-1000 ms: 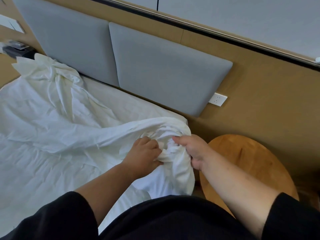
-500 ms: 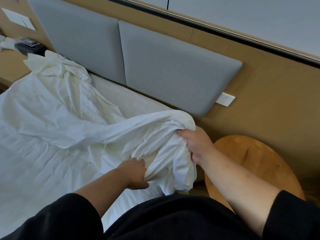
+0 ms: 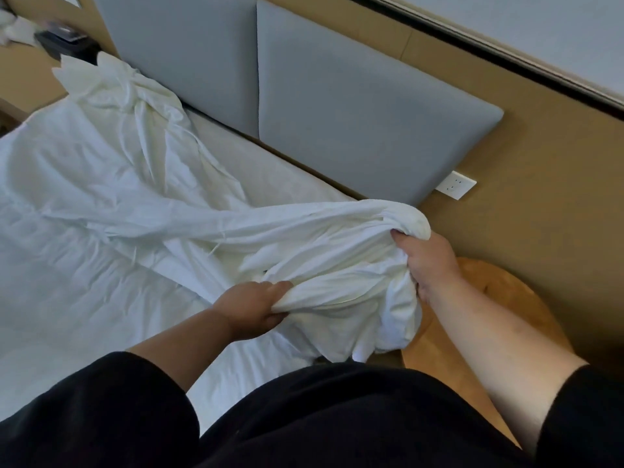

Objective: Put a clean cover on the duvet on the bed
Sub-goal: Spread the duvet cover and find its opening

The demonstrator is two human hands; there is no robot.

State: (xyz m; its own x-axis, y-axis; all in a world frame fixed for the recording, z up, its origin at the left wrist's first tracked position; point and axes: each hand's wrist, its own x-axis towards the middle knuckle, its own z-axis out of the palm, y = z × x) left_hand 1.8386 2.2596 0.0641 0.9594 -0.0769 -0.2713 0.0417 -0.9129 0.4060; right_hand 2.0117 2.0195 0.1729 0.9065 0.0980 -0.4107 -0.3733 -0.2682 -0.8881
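Observation:
A white duvet cover stretches in a crumpled band from the far corner of the bed to its near right corner. My right hand grips the bunched corner of the cover, lifted above the edge of the bed. Lower and to the left, my left hand holds a fold of the same cover. Under the cover the white duvet lies spread over the bed. I cannot tell whether the duvet's corner is inside the bunch that my right hand holds.
Two grey padded headboard panels line the wooden wall behind the bed. A round wooden side table stands right of the bed under my right arm. A white wall socket sits by the headboard. A dark object lies on the far nightstand.
My left hand let go near the corner and took a fold lower down. My right hand pulled the bunched corner up and to the right, stretching the cover.

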